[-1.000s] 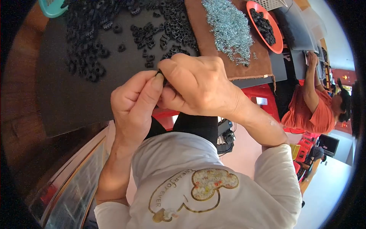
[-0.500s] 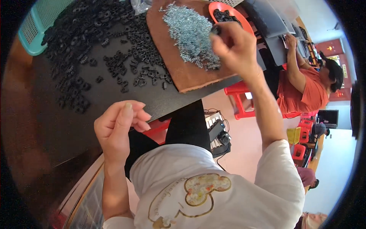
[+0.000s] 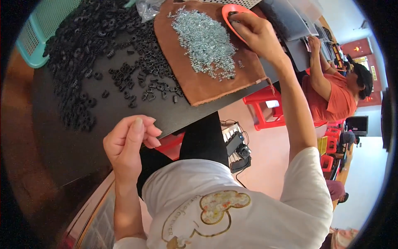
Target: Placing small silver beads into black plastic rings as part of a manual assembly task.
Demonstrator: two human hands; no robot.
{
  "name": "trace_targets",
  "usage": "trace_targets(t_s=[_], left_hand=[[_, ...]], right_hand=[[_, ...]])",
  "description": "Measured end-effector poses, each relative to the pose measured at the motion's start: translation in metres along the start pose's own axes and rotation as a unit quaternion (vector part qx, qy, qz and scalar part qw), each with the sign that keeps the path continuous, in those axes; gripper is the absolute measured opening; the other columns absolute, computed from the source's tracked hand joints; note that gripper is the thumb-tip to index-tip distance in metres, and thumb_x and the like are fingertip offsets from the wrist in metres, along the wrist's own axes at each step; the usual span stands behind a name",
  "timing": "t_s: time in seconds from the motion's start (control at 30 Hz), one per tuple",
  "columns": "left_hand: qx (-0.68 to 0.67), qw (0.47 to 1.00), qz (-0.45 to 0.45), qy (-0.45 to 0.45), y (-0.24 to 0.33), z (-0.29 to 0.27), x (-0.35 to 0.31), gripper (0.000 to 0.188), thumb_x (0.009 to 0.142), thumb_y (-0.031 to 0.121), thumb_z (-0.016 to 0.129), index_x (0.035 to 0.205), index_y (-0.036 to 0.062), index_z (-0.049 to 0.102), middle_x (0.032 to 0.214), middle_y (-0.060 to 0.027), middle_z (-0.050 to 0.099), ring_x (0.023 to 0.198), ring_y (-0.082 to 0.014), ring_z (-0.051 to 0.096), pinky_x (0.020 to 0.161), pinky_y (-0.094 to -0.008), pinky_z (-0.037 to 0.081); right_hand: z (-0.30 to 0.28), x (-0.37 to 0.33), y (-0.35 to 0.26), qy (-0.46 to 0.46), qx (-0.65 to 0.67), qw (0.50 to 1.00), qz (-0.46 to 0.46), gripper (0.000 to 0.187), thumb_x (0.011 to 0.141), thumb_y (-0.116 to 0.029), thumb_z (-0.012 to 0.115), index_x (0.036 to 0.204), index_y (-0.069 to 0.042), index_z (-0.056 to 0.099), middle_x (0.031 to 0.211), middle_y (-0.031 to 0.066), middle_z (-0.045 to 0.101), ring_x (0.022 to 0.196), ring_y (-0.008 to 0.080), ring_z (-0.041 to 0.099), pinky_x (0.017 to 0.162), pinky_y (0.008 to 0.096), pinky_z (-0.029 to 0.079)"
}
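Observation:
My right hand (image 3: 262, 39) reaches over the orange dish (image 3: 239, 8) at the back right, its fingertips pinched at a small black plastic part (image 3: 233, 16) by the dish's near side. Other black parts in the dish are mostly hidden by the hand. My left hand (image 3: 126, 141) hovers in front of the table edge, thumb pressed to curled fingers; whatever is in them, if anything, is hidden. Between the hands, a heap of small silvery pieces that look like springs (image 3: 203, 43) lies on a brown leather-like mat (image 3: 199, 93).
A large pile of black plastic parts (image 3: 83, 54) covers the dark table (image 3: 137, 110) at the left. A green basket (image 3: 31, 52) stands at the far left, a clear plastic bag (image 3: 148, 9) at the back. On the right are a red stool (image 3: 261, 110) and a seated person in orange (image 3: 331, 99).
My right hand has moved from above the silvery heap, with a black part in its fingers, back and right to the orange dish. My left hand stays nearly still.

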State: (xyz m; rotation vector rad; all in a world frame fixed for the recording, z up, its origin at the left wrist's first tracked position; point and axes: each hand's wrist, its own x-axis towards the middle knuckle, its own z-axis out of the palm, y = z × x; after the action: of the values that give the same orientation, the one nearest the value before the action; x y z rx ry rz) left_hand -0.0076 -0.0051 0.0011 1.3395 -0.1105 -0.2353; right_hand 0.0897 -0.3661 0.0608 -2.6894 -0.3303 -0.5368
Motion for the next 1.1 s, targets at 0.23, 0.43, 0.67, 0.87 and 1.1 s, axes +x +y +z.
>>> trace_targets(t_s=[0.23,0.43,0.67,0.87,1.1], left_hand=[[0.026,1.000,-0.002,-0.008,0.006,-0.001,0.000,0.023,0.098,0.015,0.053,0.095,-0.0028,0.066,0.076,-0.0053,0.067,0.060,-0.0073,0.058,0.056,-0.0206,0.047],[0.003,1.000,-0.001,-0.005,0.004,0.002,0.002,0.022,0.097,0.015,0.054,0.095,-0.0028,0.066,0.075,-0.0041,0.066,0.060,-0.0056,0.057,0.056,-0.0203,0.046],[-0.021,1.000,0.008,-0.019,0.003,-0.003,0.003,0.023,0.098,0.018,0.054,0.095,-0.0030,0.064,0.074,-0.0034,0.064,0.059,-0.0058,0.056,0.053,-0.0203,0.045],[-0.023,0.999,0.014,-0.027,0.004,-0.009,0.005,0.025,0.099,0.018,0.050,0.099,-0.0028,0.063,0.078,-0.0085,0.066,0.060,-0.0098,0.059,0.055,-0.0213,0.047],[-0.101,0.992,0.031,0.066,-0.003,-0.004,0.008,0.015,0.097,0.015,0.054,0.103,0.0025,0.054,0.080,-0.0076,0.064,0.057,-0.0098,0.055,0.051,-0.0219,0.041]], right_hand=[[0.084,0.035,-0.124,-0.063,0.121,0.961,-0.242,0.020,0.082,-0.013,0.060,0.100,-0.005,0.065,0.092,0.0151,0.059,0.084,0.0361,0.062,0.074,0.0464,0.051],[0.146,0.079,-0.175,-0.081,0.100,0.948,-0.293,0.020,0.080,-0.017,0.062,0.097,-0.007,0.066,0.093,0.0144,0.060,0.087,0.0364,0.064,0.070,0.0480,0.054],[0.163,0.085,-0.204,-0.170,-0.036,0.951,-0.257,0.020,0.083,-0.022,0.064,0.091,-0.004,0.061,0.092,0.0116,0.059,0.083,0.0339,0.062,0.068,0.0447,0.051],[0.137,0.067,-0.186,-0.106,0.081,0.942,-0.309,0.021,0.078,-0.018,0.063,0.089,-0.001,0.061,0.089,0.0165,0.060,0.079,0.0370,0.063,0.064,0.0456,0.053],[0.089,0.027,-0.174,-0.091,0.187,0.936,-0.283,0.024,0.077,-0.017,0.066,0.095,-0.002,0.059,0.087,0.0145,0.054,0.077,0.0359,0.059,0.065,0.0438,0.050]])
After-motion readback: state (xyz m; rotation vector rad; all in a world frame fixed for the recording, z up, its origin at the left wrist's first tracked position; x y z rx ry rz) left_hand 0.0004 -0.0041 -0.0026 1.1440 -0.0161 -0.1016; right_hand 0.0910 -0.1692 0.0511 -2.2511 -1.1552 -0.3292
